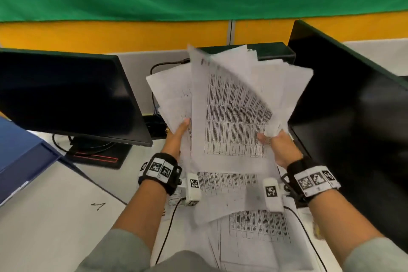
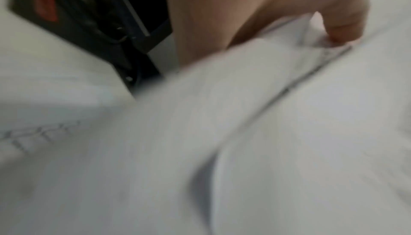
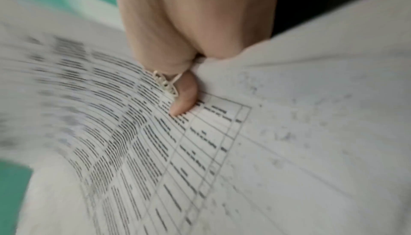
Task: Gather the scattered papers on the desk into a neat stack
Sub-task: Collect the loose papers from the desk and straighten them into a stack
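Note:
I hold a loose, fanned bundle of white papers [image 1: 231, 106] raised above the desk, its front sheet printed with a table. My left hand [image 1: 177, 133] grips the bundle's left edge, thumb on the front; in the left wrist view the thumb [image 2: 342, 22] pinches the sheets [image 2: 266, 115]. My right hand [image 1: 276, 141] grips the right edge; the right wrist view shows its thumb [image 3: 184, 98] pressed on the printed sheet [image 3: 155, 151]. More printed papers [image 1: 242, 216] lie overlapping on the desk [image 1: 55, 216] below my wrists.
A dark monitor [image 1: 66, 95] on a black stand stands at the left, another black monitor [image 1: 353, 106] at the right. A blue folder [image 1: 19, 154] lies at the far left. Cables [image 1: 167, 227] run across the desk. A yellow partition and green cloth stand behind.

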A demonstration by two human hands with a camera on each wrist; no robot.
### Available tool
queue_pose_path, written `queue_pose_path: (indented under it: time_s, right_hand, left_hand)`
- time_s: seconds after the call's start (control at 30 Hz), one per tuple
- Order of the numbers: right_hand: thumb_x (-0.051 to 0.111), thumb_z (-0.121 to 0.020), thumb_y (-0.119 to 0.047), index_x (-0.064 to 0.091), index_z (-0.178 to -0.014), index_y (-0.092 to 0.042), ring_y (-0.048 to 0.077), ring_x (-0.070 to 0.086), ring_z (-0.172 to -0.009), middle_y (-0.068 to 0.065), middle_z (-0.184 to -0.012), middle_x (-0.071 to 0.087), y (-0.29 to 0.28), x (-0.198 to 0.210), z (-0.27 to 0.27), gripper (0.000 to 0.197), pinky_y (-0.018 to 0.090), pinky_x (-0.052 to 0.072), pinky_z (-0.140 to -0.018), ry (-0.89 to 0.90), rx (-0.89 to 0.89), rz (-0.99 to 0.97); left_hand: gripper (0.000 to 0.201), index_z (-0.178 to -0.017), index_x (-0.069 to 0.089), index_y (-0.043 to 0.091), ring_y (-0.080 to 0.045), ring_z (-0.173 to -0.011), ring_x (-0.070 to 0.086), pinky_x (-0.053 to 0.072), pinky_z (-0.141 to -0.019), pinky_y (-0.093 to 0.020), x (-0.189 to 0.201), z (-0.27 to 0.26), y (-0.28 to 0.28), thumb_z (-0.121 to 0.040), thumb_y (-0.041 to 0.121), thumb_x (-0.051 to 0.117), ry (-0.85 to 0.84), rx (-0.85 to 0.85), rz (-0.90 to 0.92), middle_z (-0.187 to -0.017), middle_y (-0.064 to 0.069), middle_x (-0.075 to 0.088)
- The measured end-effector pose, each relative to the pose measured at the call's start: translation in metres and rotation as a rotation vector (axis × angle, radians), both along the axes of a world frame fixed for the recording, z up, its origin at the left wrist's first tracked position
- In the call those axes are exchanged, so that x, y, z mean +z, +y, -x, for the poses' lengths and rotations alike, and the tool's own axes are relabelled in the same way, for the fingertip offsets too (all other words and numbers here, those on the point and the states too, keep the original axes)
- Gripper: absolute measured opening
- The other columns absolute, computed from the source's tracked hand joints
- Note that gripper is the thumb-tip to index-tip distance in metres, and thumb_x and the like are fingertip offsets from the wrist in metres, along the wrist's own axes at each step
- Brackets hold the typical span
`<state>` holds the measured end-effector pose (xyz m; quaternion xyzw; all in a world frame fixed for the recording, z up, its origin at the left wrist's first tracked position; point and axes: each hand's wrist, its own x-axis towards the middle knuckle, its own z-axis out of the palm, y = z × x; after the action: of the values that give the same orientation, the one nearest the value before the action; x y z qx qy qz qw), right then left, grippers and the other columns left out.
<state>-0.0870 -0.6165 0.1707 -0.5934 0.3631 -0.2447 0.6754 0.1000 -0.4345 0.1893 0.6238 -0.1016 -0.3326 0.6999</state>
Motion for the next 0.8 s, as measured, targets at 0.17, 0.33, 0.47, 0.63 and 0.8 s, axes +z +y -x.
queue_pose_path:
  time_s: [0.17, 0.33, 0.47, 0.63, 0.8]
  right_hand:
    - [0.051, -0.09, 0.004, 0.055, -0.115, -0.014, 0.005, 0.056, -0.084, -0.006, -0.093, 0.061, 0.005, 0.019, 0.003, 0.031, 0.016, 0.047, -0.059, -0.006, 0.036, -0.079]
    - [0.054, -0.089, 0.001, 0.052, -0.123, -0.013, 0.006, 0.059, -0.096, -0.008, -0.105, 0.062, 0.003, 0.021, 0.004, 0.037, 0.017, 0.049, -0.076, -0.107, -0.061, 0.113]
    - [0.059, -0.088, -0.004, 0.054, -0.117, -0.012, 0.001, 0.058, -0.093, -0.005, -0.107, 0.06, 0.003, 0.026, 0.0, 0.03, 0.007, 0.047, -0.071, -0.112, -0.081, 0.205]
    - [0.068, -0.079, -0.003, 0.054, -0.096, -0.019, 0.004, 0.058, -0.094, -0.007, -0.099, 0.058, 0.016, 0.009, 0.003, 0.027, 0.023, 0.045, -0.089, -0.015, 0.123, 0.169]
    - [0.091, -0.038, -0.041, 0.056, -0.114, -0.025, -0.008, 0.064, -0.095, -0.018, -0.103, 0.069, -0.001, 0.024, 0.016, 0.086, 0.01, 0.052, -0.072, -0.199, 0.161, 0.089]
  left_hand:
    - [0.046, -0.126, 0.052, 0.015, -0.026, -0.112, 0.058, 0.042, -0.102, -0.046, -0.021, 0.0, 0.006, -0.082, 0.023, 0.066, 0.029, -0.145, -0.087, -0.125, -0.009, 0.061]
    - [0.048, -0.108, 0.058, 0.024, -0.015, -0.102, 0.061, 0.048, -0.097, -0.041, 0.0, 0.003, 0.001, -0.067, 0.009, 0.08, -0.197, -0.141, -0.029, -0.104, 0.005, 0.066]
    - [0.096, -0.114, 0.048, 0.025, 0.003, -0.093, 0.055, 0.049, -0.08, -0.014, 0.022, 0.019, 0.003, -0.035, 0.077, 0.069, -0.286, -0.069, 0.154, -0.1, 0.018, 0.058]
    - [0.115, -0.139, 0.02, 0.005, -0.017, -0.124, 0.049, 0.044, -0.102, -0.049, -0.005, 0.027, 0.0, -0.055, 0.055, 0.081, -0.517, 0.073, 0.107, -0.133, -0.02, 0.045]
    - [0.106, -0.14, 0.023, 0.018, -0.017, -0.127, 0.048, 0.044, -0.102, -0.049, 0.0, 0.013, -0.007, -0.057, 0.037, 0.087, -0.58, -0.082, 0.05, -0.138, -0.005, 0.046]
